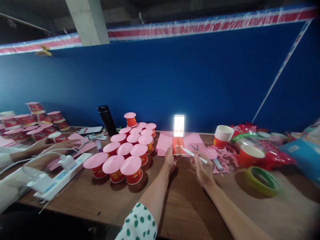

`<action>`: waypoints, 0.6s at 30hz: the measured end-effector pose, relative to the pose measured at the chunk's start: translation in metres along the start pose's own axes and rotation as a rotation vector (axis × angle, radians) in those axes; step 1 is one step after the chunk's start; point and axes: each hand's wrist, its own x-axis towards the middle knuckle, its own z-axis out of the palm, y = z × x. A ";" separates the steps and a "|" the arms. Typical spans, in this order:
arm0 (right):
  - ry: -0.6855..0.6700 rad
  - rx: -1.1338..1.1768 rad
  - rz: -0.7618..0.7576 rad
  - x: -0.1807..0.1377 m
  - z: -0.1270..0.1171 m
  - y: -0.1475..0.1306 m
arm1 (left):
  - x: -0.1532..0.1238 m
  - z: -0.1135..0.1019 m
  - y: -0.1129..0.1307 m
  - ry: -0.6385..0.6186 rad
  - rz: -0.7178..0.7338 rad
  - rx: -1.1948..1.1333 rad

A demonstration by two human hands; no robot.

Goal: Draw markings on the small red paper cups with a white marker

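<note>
My left hand [170, 160] is closed around the left side of a red paper cup [178, 145], its pale rim facing down. In my right hand [203, 171] a white pen [193, 155] is pinched, its tip at the cup's right side; whether it touches cannot be made out. Behind the cup is a bright, blurred white patch [179, 125]. Pink paper sheets [163, 143] lie beyond my hands, with dark scissors [195, 147] and a pink paper disc [211, 153] close to my right hand.
To the left stand several upturned cups topped with pink discs [135, 165], a black flask [107, 120] and a white power strip [62, 178]. At right are stacked cups [223, 136], paper scraps [226, 158], and yellow-green tape [262, 181]. A co-worker's hands [58, 146] work far left.
</note>
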 end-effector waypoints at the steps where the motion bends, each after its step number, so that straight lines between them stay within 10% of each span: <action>1: -0.001 0.001 0.000 0.000 0.000 0.000 | 0.000 0.000 0.000 0.004 -0.007 -0.001; 18: -0.101 -0.011 -0.028 -0.002 0.002 -0.007 | -0.003 0.005 0.003 0.030 -0.013 0.010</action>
